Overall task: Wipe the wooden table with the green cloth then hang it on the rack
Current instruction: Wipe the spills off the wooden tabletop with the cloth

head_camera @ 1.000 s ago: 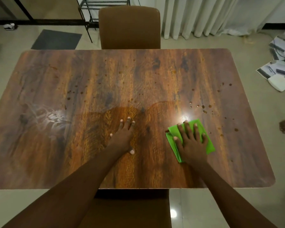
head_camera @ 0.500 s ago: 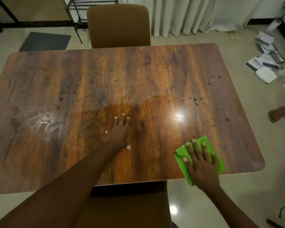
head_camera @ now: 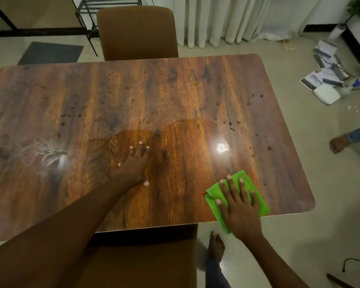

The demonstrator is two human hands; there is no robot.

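Note:
The wooden table (head_camera: 175, 90) fills the view, with dark droplets across its right and middle parts and a wiped, wet patch near the centre. My right hand (head_camera: 240, 206) presses flat on the folded green cloth (head_camera: 260, 206) at the table's near right edge; part of the cloth hangs over the edge. My left hand (head_camera: 135, 163) rests flat on the wet patch, fingers spread, holding nothing. A black metal rack (head_camera: 87, 9) stands on the floor beyond the table, at the far left.
A brown chair (head_camera: 136, 32) stands at the far side, another (head_camera: 141, 258) at the near side under my arms. Papers and a white box (head_camera: 326, 94) lie on the floor at right. Another person's hand (head_camera: 339, 143) shows at the right edge.
My right hand slid the green cloth from beside the light glare toward me and to the right, down to the table's near edge. My left hand stayed in place.

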